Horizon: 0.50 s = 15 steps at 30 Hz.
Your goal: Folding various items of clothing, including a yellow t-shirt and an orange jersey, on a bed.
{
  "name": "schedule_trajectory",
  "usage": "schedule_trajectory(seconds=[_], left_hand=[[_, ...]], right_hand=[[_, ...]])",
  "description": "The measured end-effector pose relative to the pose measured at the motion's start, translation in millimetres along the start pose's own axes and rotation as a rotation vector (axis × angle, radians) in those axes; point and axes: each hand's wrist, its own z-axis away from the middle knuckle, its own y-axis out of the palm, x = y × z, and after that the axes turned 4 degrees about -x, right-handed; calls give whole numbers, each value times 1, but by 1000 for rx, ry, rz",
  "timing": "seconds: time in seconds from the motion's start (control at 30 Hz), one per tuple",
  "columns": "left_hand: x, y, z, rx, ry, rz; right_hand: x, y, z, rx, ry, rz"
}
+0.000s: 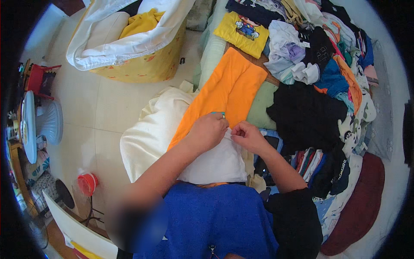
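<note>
An orange garment (233,82), which looks like a pair of trousers, stretches away from me across the bedding. Over its near end lies a white cloth (215,164), reaching down to my lap. My left hand (208,131) is closed at the cloth's far edge, over the orange fabric. A small teal bit (218,114) shows by its fingers; what it belongs to I cannot tell. Close on the right, my right hand (251,137) pinches the same white edge with thumb and forefinger. The fingertips of the left hand are partly hidden.
A folded yellow shirt (241,33) sits beyond the orange garment. Heaped clothes (319,52) and a black garment (306,116) fill the right side. At the upper left stands a yellow fabric basket (138,64) with a white lining. A red bucket (88,184) is on the left.
</note>
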Motion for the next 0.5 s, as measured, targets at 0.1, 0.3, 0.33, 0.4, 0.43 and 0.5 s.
schedule_trajectory(seconds=[0.1,0.3,0.33,0.4,0.43,0.5], left_hand=[[8,6,0,-33,95,20],[6,2,-3,-10,81,81],[6,3,-4,-6,83,83],[7,5,-4,-25,123,97],[6,5,-4,-22,123,98],[4,5,-6,-40,153,120]], right_hand=[[-12,2,-3,22,67,-148],[-6,-5,0,-76,-33,-139],[-8,-5,0,-79,-30,-141],[-9,-3,0,-80,-32,-252],[-10,-2,0,-81,-29,-255],[-8,-2,1,-95,-29,-259]])
